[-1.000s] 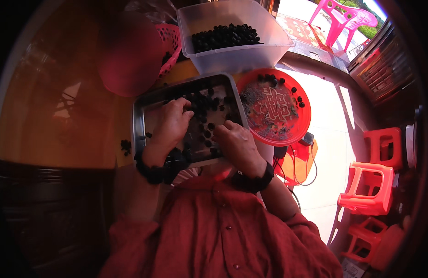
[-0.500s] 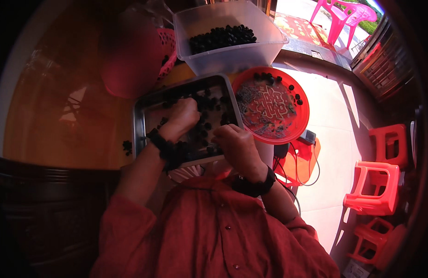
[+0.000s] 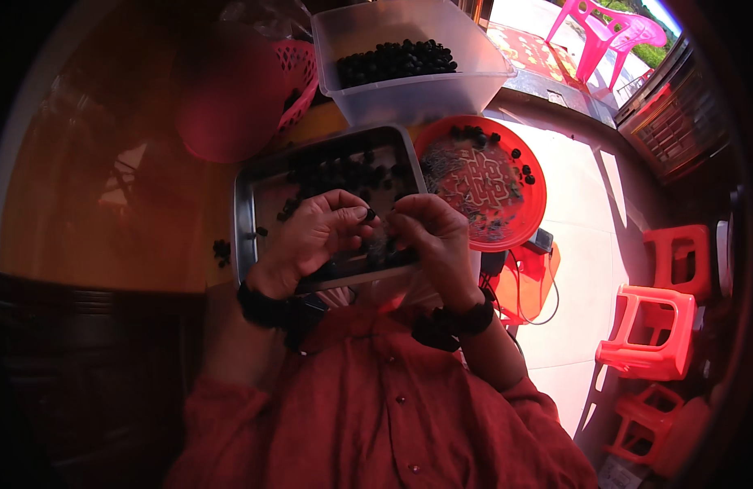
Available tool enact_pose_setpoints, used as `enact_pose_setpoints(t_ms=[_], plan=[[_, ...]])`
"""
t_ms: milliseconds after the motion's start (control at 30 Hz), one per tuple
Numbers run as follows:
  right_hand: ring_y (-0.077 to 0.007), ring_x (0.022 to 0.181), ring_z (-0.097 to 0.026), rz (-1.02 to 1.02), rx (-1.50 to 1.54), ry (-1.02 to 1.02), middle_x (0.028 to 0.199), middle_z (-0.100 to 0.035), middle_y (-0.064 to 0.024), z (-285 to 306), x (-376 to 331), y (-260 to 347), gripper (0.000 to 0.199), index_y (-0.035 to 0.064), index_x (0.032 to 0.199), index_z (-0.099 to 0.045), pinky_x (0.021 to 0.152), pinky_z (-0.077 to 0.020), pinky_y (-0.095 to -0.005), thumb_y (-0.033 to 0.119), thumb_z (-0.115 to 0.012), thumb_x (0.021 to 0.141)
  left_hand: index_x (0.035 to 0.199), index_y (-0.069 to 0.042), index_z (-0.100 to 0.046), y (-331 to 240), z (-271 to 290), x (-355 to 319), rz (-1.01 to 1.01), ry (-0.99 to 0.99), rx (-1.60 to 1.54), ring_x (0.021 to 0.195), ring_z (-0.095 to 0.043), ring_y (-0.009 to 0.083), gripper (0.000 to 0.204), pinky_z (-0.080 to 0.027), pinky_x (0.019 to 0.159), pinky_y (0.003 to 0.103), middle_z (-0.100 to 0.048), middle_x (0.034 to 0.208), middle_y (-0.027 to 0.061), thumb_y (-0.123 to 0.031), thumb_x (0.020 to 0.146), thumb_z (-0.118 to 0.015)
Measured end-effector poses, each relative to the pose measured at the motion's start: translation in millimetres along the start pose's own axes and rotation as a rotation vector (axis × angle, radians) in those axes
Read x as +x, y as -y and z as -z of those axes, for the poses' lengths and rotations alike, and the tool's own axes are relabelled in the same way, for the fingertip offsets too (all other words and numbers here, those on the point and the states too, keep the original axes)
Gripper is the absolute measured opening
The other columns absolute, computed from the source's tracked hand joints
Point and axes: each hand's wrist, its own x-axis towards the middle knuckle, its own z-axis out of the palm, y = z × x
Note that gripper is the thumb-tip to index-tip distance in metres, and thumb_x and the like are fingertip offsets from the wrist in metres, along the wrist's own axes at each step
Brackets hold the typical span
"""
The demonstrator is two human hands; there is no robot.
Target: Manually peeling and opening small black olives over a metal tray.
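Over the near part of a metal tray [image 3: 239, 191], my left hand [image 3: 303, 240] pinches a small dark round fruit [image 3: 369, 215], grape-like, between thumb and fingertips. My right hand [image 3: 437, 236] is closed in a pinch just to its right, fingertips close to the fruit; what they hold, if anything, is too small to make out. Loose dark fruits [image 3: 344, 173] lie across the tray, thickest toward its far side. Right of the tray, a round red plate [image 3: 536, 216] carries thin stem-like scraps and several dark fruits along its far and right edges.
Behind the tray stands a translucent plastic bin [image 3: 417, 102] with a heap of dark fruits. A pink perforated basket [image 3: 307, 69] is at the far left. A small dark cluster [image 3: 221, 251] lies left of the tray. Red stools [image 3: 649, 334] stand on the floor at right.
My left hand has come up from among the fruits toward me and now holds one fruit. My right hand has risen slightly and moved right; the two hands now face each other.
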Motion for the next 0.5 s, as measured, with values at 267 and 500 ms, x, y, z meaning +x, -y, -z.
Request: enact_pose_setpoints(t_ms=[267,500], plan=[[-0.0075,0.069,-0.06,0.024,-0.023,0.0,0.079,-0.064,-0.0032,-12.8,-1.7,-6.0,0.012,0.0001,0.093,-0.061,0.057,-0.0478,-0.0202,0.002,-0.063,0.081,0.101,-0.004,-0.057,19.8,1.8,-8.5,-0.099,-0.032,-0.152,0.082,-0.061,0.0123,0.016,-0.05,0.07,0.023,-0.061,0.092,0.0044,-0.004,0.085,-0.06],[-0.0053,0.063,-0.056,0.02,-0.183,-0.085,0.072,-0.062,-0.0017,-18.6,-2.9,-5.9,0.012,0.001,0.092,-0.062,0.054,-0.0436,-0.0192,0.003,-0.064,0.08,0.101,-0.002,-0.06,29.2,-3.0,-13.8,-0.225,-0.087,0.058,0.077,-0.059,0.0074,0.015,-0.049,0.07,0.021,-0.062,0.089,0.0029,-0.003,0.086,-0.06]])
